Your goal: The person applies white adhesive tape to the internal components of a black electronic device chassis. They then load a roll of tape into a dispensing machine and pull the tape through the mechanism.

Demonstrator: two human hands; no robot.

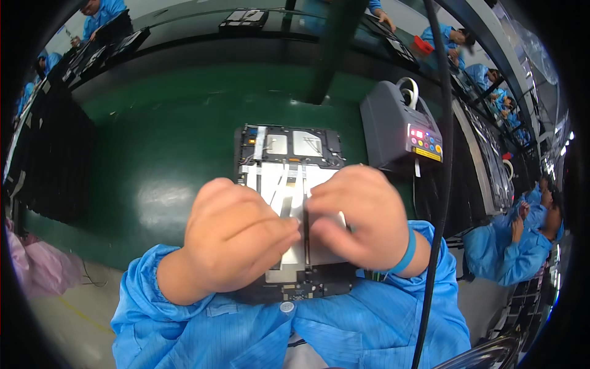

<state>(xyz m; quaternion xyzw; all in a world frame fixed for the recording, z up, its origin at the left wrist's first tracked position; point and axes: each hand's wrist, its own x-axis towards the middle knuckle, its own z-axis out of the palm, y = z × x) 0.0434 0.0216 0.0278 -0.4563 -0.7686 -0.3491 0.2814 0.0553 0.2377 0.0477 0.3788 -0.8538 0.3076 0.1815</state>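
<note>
An opened flat electronic device (pixel 279 289), with a black frame, circuit boards and silvery-white panels, lies in front of me on the green bench. My left hand (pixel 236 237) is over its left half, closed, thumb and fingertips pressed together near the middle. What they pinch is hidden. My right hand (pixel 362 215) curls over the right half, slightly blurred; its fingers are bent toward the thumb, and their contents cannot be made out. Pale narrow strips (pixel 298 187) run lengthwise down the middle of the device, between and beyond my fingers.
A grey tape dispenser (pixel 393 126) with lit buttons stands at the right, a white tape end sticking out. Dark stacked panels (pixel 52 154) are at the far left. A black cable (pixel 444 123) hangs down on the right. A dark post (pixel 335 55) rises beyond the device. Co-workers sit around.
</note>
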